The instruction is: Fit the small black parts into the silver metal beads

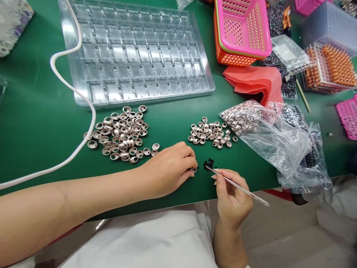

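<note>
Left hand [170, 170] pinches a metallic ring [193, 169], likely light, stiff and best held by its rim, as right hand [233, 199] grips tweezers [245, 190].

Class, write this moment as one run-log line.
left hand: holding small silvery metal ring | right hand: holding slim silvery tweezer-like tool | tool tip: at heap of tiny black pieces

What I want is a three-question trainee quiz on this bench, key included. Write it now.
1. What does the right hand hold?
A) white cable
B) tweezers
C) plastic bag
2. True or false: in the picture, the pink basket stands right of the clear compartment tray.
3. Fill in: the tweezers' tip is at a small heap of ____ pieces.

Key: 1 B; 2 true; 3 black.
</note>
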The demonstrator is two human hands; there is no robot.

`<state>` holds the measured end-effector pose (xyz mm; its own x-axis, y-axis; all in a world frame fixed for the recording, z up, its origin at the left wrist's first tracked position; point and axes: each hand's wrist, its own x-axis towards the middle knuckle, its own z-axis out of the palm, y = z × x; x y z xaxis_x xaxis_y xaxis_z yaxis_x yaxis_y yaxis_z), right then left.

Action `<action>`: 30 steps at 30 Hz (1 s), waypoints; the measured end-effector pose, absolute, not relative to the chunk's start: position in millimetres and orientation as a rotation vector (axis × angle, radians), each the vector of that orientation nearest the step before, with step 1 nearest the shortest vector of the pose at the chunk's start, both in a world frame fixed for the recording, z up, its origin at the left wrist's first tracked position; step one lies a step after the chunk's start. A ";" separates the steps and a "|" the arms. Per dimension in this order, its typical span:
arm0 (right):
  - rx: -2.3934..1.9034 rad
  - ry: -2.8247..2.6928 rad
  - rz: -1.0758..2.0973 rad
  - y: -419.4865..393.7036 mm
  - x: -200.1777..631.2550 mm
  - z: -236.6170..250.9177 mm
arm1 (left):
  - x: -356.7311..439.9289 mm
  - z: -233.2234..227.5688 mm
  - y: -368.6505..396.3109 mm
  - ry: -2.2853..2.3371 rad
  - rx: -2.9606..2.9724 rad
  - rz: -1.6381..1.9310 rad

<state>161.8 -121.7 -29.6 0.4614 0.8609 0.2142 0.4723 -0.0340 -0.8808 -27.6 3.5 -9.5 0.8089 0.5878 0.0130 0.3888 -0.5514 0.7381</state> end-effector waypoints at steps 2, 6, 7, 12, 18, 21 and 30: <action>-1.676 -1.177 0.456 -121.8 162.1 -30.5 | -27.7 -11.2 3.3 0.716 2.221 0.341; -1.659 -1.233 0.442 -120.9 162.5 -30.1 | -27.4 -10.8 3.2 0.712 2.225 0.352; -1.653 -1.249 0.446 -120.6 162.5 -29.7 | -27.4 -9.7 3.5 0.714 2.225 0.343; -1.607 -1.223 0.494 -119.8 161.5 -28.4 | -27.3 -5.6 5.1 0.714 2.212 0.311; -1.610 -1.218 0.450 -121.3 163.8 -30.2 | -27.6 -10.9 4.5 0.709 2.214 0.346; -1.598 -1.261 0.456 -122.3 166.1 -30.6 | -28.1 -13.3 3.9 0.708 2.211 0.359; -1.549 -1.414 0.380 -120.3 169.7 -32.0 | -27.6 -13.9 5.2 0.701 2.205 0.364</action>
